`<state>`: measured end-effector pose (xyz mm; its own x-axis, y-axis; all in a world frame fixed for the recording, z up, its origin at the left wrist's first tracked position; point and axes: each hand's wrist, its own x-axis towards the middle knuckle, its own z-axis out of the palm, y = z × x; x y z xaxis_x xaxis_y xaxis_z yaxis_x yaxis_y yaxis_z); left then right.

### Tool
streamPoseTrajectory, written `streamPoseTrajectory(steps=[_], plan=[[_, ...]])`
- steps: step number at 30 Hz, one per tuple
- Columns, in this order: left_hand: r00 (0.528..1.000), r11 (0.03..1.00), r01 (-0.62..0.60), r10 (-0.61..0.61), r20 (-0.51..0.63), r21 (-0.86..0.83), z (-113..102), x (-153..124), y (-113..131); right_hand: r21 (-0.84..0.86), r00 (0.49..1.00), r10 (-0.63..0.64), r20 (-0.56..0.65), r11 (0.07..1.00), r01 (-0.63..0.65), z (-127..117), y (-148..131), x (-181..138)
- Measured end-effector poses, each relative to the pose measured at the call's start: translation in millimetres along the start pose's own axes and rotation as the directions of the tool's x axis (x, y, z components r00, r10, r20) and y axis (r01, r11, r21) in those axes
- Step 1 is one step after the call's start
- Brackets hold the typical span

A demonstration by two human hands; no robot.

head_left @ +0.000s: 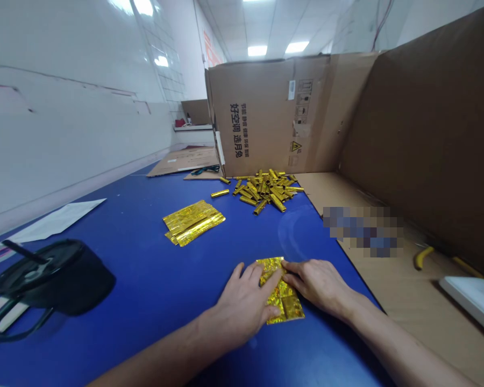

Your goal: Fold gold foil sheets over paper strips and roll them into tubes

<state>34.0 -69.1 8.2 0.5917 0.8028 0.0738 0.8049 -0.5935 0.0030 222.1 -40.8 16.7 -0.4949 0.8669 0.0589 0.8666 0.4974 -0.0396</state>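
A sheet of shiny gold foil paper (293,307) lies on the blue table in front of me, with crease lines across it. My left hand (246,301) rests over its left side, fingers spread and pressing down on it. At the upper right edge of the sheet, my right hand (320,282) pinches the paper between thumb and forefinger. Farther off to the left is a stack of flat gold foil sheets (193,221). A heap of small rolled gold paper tubes (264,191) lies at the back, by the cardboard.
A dark lidded mug (76,277) with a straw stands on the left, near white paper (56,220). Large cardboard panels (266,118) wall off the back and right. Scissors (205,170) lie at the back. A white box (474,301) and a yellow curved object (421,258) lie at right.
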Motion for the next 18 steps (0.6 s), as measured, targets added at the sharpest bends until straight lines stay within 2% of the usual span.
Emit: streamPoseTrajectory(steps=[5, 8, 11, 14, 18], plan=[[1.000, 1.000, -0.027, 0.027, 0.014, 0.011, 0.9, -0.4, -1.9, 0.017, 1.000, 0.011, -0.008, 1.000, -0.011, 1.2, -0.9, 0.9], [0.999, 0.999, -0.032, 0.032, 0.023, 0.008, 0.3, -0.7, -2.0, -0.003, 0.996, 0.018, -0.092, 1.000, -0.018, -0.7, -4.7, 1.2], [0.999, 0.999, -0.034, 0.034, 0.023, 0.007, -0.1, -0.9, -1.8, 0.002, 0.987, -0.034, -0.159, 0.999, 0.035, -1.4, -7.1, 1.8], [0.999, 0.999, -0.037, 0.036, 0.022, 0.010, 0.5, -0.9, -1.6, 0.060, 0.982, -0.095, -0.163, 0.993, 0.106, 1.5, -4.9, 3.4], [0.999, 0.999, -0.044, 0.044, 0.013, 0.025, 1.1, -0.7, -1.2, 0.135, 0.986, -0.087, -0.142, 0.985, 0.106, 7.2, 1.2, 6.1]])
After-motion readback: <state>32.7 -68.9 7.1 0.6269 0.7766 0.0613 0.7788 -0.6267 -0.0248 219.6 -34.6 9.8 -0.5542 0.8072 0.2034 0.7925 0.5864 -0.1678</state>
